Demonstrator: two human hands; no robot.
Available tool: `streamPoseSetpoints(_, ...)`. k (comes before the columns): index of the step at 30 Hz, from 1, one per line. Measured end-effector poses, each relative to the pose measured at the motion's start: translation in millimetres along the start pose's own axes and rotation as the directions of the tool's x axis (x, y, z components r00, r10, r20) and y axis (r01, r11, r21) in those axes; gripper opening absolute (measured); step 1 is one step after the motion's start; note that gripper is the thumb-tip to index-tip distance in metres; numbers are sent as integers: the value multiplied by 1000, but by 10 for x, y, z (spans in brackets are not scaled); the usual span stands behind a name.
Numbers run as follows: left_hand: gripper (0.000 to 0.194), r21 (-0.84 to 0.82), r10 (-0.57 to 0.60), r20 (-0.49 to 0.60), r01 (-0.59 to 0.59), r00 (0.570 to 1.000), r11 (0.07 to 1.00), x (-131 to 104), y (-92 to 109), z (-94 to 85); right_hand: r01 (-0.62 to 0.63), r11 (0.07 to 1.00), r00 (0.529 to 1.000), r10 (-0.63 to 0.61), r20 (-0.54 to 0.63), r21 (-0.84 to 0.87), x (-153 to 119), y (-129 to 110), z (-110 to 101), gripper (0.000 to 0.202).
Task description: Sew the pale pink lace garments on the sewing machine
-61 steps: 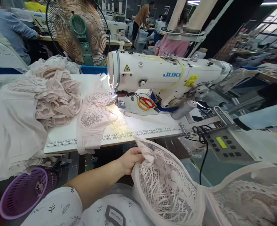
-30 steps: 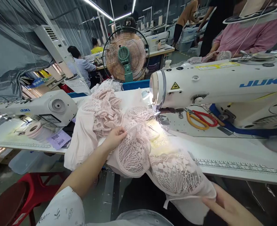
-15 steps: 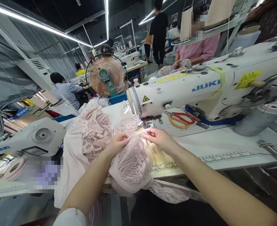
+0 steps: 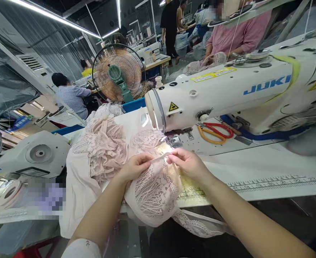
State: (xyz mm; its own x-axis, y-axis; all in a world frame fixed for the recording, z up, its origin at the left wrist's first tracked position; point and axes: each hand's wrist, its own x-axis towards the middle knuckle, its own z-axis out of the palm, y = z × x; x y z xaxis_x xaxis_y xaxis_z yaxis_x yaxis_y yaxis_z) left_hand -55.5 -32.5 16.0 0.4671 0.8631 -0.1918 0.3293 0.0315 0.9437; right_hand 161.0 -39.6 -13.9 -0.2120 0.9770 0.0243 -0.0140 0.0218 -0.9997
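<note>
A pale pink lace bra (image 4: pixel 155 191) hangs over the front edge of the sewing table, one cup facing me and a lace band trailing to the right. My left hand (image 4: pixel 137 165) pinches its upper edge between thumb and fingers. On the other end of that short edge, my right hand (image 4: pixel 186 161) has a closed pinch, close to the presser foot (image 4: pixel 176 141). The edge is stretched between both hands, in front of the lit needle area of the white sewing machine (image 4: pixel 217 96). More lace lies just behind my hands, beside the needle.
Left of my hands is a heap of pink lace pieces (image 4: pixel 106 147). Scissors with red and orange handles (image 4: pixel 215 132) lie under the machine arm. A printed ruler (image 4: pixel 270 182) runs along the table's front. Beyond stand a fan (image 4: pixel 120 73) and a second machine (image 4: pixel 31 154); people sit further back.
The view has shifted and come slightly nearer to the machine. Both hands still pinch the bra's edge, which now slants up to the right; the cup beneath has shifted little.
</note>
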Motion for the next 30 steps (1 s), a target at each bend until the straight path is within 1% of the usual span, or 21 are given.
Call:
streamPoseSetpoints(2,25,91,-10,4,9,1000,996,-11,39,-6,25,999,1000,-26,-17,-27,-9,-8,1,19)
streamPoseSetpoints(5,24,215,-2,1,1,1000,977,-40,168,33,53,996,997,-57,-43,-75,-26,-7,7,18)
streamPoseSetpoints(8,26,322,45,-64,-22,997,947,-44,299,173,77,989,995,-84,-51,-124,-45,-3,12,18)
streamPoseSetpoints(10,25,349,80,-131,-29,988,937,-5,323,306,87,986,994,-95,-51,-145,-55,-8,10,18)
streamPoseSetpoints(12,22,261,108,-166,-62,980,963,63,284,428,93,982,994,-101,-40,-166,-63,-19,1,19)
streamPoseSetpoints(14,20,78,129,-175,-117,976,990,139,212,507,98,974,994,-105,-20,-204,-67,-34,-10,21)
streamPoseSetpoints(16,20,-96,143,-180,-162,973,982,197,149,536,110,962,993,-114,-1,-249,-70,-48,-20,22)
streamPoseSetpoints(18,20,-206,161,-177,-196,971,959,225,117,532,122,952,992,-124,9,-279,-72,-55,-23,22)
streamPoseSetpoints(22,18,-299,203,-184,-251,962,921,224,99,502,130,954,991,-136,-2,-271,-73,-36,-17,17)
streamPoseSetpoints(25,17,-320,192,-199,-249,961,914,219,73,494,136,959,989,-146,-22,-250,-80,-11,-12,13)
streamPoseSetpoints(30,18,-339,172,-202,-234,964,911,220,44,498,142,952,987,-157,-34,-270,-111,-15,-8,10)
